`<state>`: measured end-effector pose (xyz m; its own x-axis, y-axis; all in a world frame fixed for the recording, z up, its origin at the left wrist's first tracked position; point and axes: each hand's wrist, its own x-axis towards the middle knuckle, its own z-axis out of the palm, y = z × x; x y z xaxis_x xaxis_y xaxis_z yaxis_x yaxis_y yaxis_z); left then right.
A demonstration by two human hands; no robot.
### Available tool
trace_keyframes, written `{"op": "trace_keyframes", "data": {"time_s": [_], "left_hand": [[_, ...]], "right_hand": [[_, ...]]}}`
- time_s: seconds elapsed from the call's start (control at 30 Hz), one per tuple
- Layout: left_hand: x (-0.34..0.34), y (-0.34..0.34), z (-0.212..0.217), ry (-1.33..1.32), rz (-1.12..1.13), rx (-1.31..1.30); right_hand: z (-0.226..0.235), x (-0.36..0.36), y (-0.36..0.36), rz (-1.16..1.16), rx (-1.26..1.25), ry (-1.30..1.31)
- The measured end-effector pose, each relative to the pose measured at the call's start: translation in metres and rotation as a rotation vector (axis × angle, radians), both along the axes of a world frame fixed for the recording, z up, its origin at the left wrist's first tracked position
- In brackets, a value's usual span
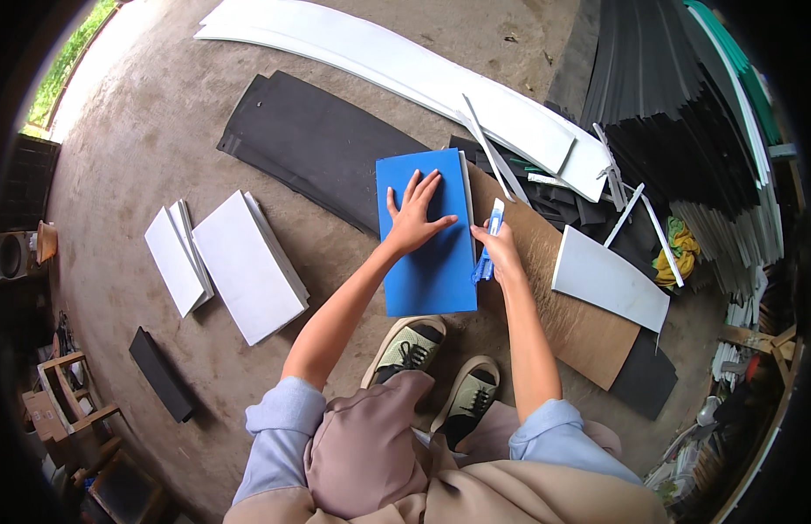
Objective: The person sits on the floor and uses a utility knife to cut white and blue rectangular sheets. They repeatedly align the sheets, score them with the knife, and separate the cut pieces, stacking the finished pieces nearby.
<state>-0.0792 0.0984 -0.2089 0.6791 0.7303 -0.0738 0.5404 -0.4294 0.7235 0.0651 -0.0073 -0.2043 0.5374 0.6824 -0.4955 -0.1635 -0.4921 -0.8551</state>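
My left hand [415, 216] lies with fingers spread on a blue rectangular sheet [432, 284], its palm on the upper half. White layers show along the sheet's right edge, so it appears to sit on a white sheet beneath. Just to the right, my right hand [501, 247] is closed around a blue utility knife [491, 242]. The knife stands roughly upright in view, close beside the blue sheet's right edge. Whether its blade is out I cannot tell. Under and behind the blue sheet runs a long black sheet [327, 148].
Stacks of white rectangular sheets [248, 271] lie on the floor at left, near a black strip [161, 375]. A brown board [580, 323] carries a white piece [611, 275] at right. Long white sheets [397, 65] stretch across the back; black sheets [641, 70] stand piled far right.
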Motion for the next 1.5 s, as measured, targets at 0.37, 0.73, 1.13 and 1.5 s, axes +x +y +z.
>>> {"op": "trace_keyframes", "data": {"time_s": [0.37,0.73,1.13,1.5], "left_hand": [[0.018,-0.011,0.031,0.034,0.253,0.077],[0.0,0.023,0.063,-0.357,0.366,0.195],[0.034,-0.044,0.284,-0.191,-0.483,0.417],[0.039,-0.086,0.237,0.196,-0.499,0.789]], "right_hand": [[0.034,-0.01,0.001,-0.132,0.148,-0.089],[0.125,0.054,-0.058,-0.247,0.312,-0.432],[0.165,0.016,-0.148,-0.226,0.604,-0.397],[0.131,0.032,-0.198,-0.665,0.685,1.056]]}}
